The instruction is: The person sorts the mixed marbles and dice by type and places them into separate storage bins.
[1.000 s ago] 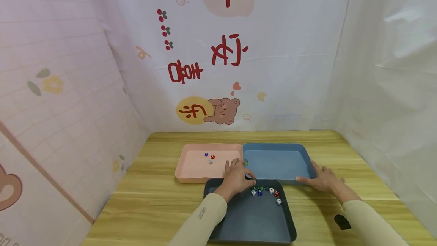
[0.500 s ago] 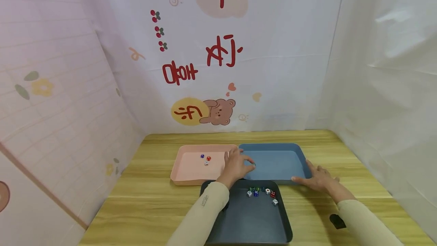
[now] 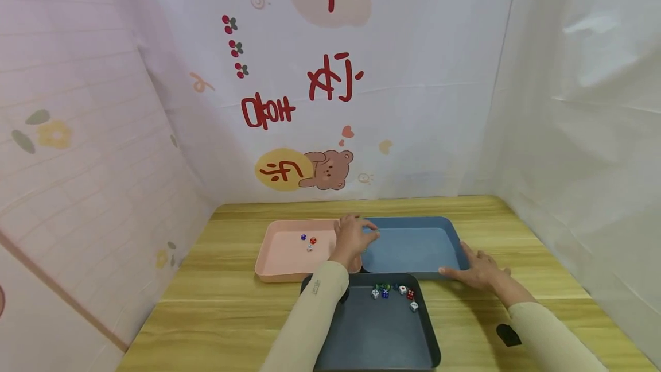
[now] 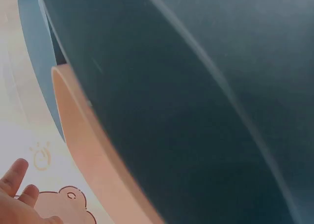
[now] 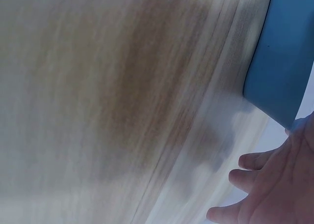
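My left hand is over the left end of the blue tray in the head view, thumb and forefinger tips together. A small dark-green piece seems pinched there, mostly hidden. Only part of this hand's fingers show in the left wrist view. My right hand rests against the blue tray's near right corner, its thumb along the front wall and fingers spread at the right side. The dark tray holds several dice, including a red die and a blue die, plus small green pieces.
Left of the blue tray stands a pink tray with a blue die, a red die and a white die. A black patch lies on the wooden table. Printed sheets hang behind.
My left hand has gone from the far edge of the dark tray up and away, over the blue tray. My right hand stays at the blue tray's corner. The head view has shifted slightly.
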The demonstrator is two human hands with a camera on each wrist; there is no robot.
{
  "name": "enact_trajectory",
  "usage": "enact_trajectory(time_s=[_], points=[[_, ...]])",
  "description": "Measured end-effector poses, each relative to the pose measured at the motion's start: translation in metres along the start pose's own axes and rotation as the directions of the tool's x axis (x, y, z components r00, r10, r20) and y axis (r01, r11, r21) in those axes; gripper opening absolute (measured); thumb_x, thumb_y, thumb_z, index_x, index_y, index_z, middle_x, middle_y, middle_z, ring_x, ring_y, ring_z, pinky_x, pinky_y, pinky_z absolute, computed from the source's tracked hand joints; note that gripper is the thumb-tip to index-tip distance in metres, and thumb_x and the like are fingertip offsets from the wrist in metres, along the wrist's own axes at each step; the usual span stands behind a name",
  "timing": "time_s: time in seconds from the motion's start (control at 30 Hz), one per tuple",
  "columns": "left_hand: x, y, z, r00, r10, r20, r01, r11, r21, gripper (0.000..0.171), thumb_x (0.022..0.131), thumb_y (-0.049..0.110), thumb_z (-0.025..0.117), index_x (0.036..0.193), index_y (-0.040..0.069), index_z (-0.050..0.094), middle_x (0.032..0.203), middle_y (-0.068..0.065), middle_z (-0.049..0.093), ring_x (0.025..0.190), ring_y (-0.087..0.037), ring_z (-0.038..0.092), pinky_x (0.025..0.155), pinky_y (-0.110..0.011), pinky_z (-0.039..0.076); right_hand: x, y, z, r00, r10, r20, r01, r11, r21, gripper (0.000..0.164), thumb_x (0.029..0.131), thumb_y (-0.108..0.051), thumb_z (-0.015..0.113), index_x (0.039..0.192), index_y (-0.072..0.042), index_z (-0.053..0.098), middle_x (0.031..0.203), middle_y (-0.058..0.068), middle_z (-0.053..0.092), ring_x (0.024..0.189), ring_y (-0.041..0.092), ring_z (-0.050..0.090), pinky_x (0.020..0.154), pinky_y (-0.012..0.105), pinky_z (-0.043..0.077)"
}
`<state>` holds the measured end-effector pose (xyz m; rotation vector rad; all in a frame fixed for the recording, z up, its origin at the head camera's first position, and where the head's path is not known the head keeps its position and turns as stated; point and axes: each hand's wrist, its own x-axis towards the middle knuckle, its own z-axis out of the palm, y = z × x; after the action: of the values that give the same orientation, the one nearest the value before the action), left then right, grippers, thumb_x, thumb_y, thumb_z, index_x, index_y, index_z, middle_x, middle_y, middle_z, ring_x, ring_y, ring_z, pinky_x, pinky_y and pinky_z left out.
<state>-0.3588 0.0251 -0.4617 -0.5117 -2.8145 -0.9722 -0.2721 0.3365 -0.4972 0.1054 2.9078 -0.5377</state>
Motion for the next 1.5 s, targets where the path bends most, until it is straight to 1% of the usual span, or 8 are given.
enact_trajectory(time_s=[0.3, 0.53, 0.73, 0.87, 1.0, 1.13, 1.3, 1.5], points=[[0.007, -0.004, 0.008, 0.999, -0.026, -0.022, 0.026, 1.000, -0.006, 0.013, 0.082, 0.039, 0.064, 0.090, 0.030, 0.070, 0.132, -0.002, 0.043, 0.127, -0.024, 0.027, 0.102, -0.057, 0.002, -0.001, -0.003, -0.002, 1.000, -0.004, -0.002, 0.004, 1.000, -0.005, 0.110, 0.072, -0.074, 0.047, 0.144, -0.003, 0.003, 0.133, 0.046, 0.010, 0.119, 0.061, 0.011, 0.075, 0.080, 0.004], [0.008, -0.002, 0.016, 0.999, -0.027, -0.028, 0.028, 0.999, 0.041, 0.014, 0.082, 0.040, 0.063, 0.089, 0.030, 0.070, 0.132, -0.005, 0.044, 0.127, -0.026, 0.027, 0.102, -0.058, 0.005, -0.001, -0.002, -0.001, 1.000, 0.000, 0.000, 0.000, 1.000, -0.002, 0.110, 0.072, -0.074, 0.048, 0.144, -0.003, 0.004, 0.132, 0.046, 0.010, 0.118, 0.062, 0.011, 0.075, 0.080, 0.005], [0.008, 0.002, 0.019, 0.999, -0.025, -0.023, 0.026, 0.999, 0.048, 0.019, 0.083, 0.039, 0.063, 0.097, 0.028, 0.070, 0.129, -0.006, 0.046, 0.126, -0.026, 0.029, 0.101, -0.058, 0.006, 0.001, -0.001, 0.002, 1.000, 0.000, -0.002, 0.000, 1.000, -0.004, 0.110, 0.072, -0.074, 0.047, 0.144, -0.003, 0.003, 0.132, 0.046, 0.010, 0.118, 0.063, 0.011, 0.076, 0.080, 0.006], [0.008, 0.003, 0.017, 0.999, -0.034, -0.010, 0.035, 0.999, 0.041, 0.023, 0.083, 0.037, 0.064, 0.103, 0.026, 0.069, 0.129, -0.005, 0.045, 0.126, -0.026, 0.029, 0.102, -0.058, 0.006, 0.000, -0.001, 0.001, 1.000, -0.005, -0.002, 0.005, 1.000, 0.000, 0.110, 0.072, -0.074, 0.047, 0.144, -0.003, 0.003, 0.132, 0.046, 0.010, 0.118, 0.062, 0.011, 0.075, 0.080, 0.005], [0.008, 0.003, 0.016, 0.999, -0.040, 0.000, 0.040, 0.999, 0.035, 0.024, 0.083, 0.038, 0.064, 0.103, 0.026, 0.069, 0.130, -0.004, 0.044, 0.126, -0.025, 0.030, 0.102, -0.056, 0.006, 0.000, 0.000, -0.001, 1.000, -0.004, 0.002, 0.004, 1.000, 0.008, 0.110, 0.073, -0.074, 0.047, 0.144, -0.004, 0.002, 0.132, 0.046, 0.009, 0.118, 0.062, 0.010, 0.075, 0.080, 0.003], [0.005, 0.000, 0.009, 0.999, -0.039, 0.002, 0.039, 0.999, 0.034, 0.021, 0.083, 0.039, 0.063, 0.101, 0.028, 0.068, 0.131, -0.005, 0.044, 0.126, -0.026, 0.029, 0.103, -0.056, 0.005, -0.001, -0.002, -0.002, 1.000, -0.004, 0.006, 0.004, 1.000, 0.015, 0.109, 0.073, -0.074, 0.047, 0.144, -0.004, 0.001, 0.133, 0.046, 0.008, 0.118, 0.062, 0.009, 0.075, 0.080, 0.002], [0.000, -0.002, 0.002, 0.999, -0.033, 0.000, 0.033, 0.999, 0.017, 0.018, 0.084, 0.038, 0.063, 0.100, 0.030, 0.067, 0.132, -0.006, 0.043, 0.127, -0.026, 0.028, 0.103, -0.057, 0.004, -0.002, -0.002, 0.000, 1.000, -0.002, 0.006, 0.002, 1.000, 0.016, 0.110, 0.072, -0.074, 0.047, 0.144, -0.004, 0.001, 0.132, 0.046, 0.008, 0.118, 0.063, 0.009, 0.074, 0.081, 0.002], [-0.010, -0.002, -0.004, 1.000, -0.018, -0.016, 0.018, 1.000, 0.019, 0.021, 0.083, 0.042, 0.062, 0.099, 0.031, 0.067, 0.133, -0.003, 0.043, 0.127, -0.023, 0.028, 0.103, -0.055, 0.005, -0.004, -0.004, 0.000, 1.000, 0.004, 0.009, -0.005, 1.000, 0.015, 0.110, 0.073, -0.074, 0.046, 0.144, -0.004, 0.001, 0.132, 0.046, 0.009, 0.118, 0.062, 0.009, 0.074, 0.081, 0.002]])
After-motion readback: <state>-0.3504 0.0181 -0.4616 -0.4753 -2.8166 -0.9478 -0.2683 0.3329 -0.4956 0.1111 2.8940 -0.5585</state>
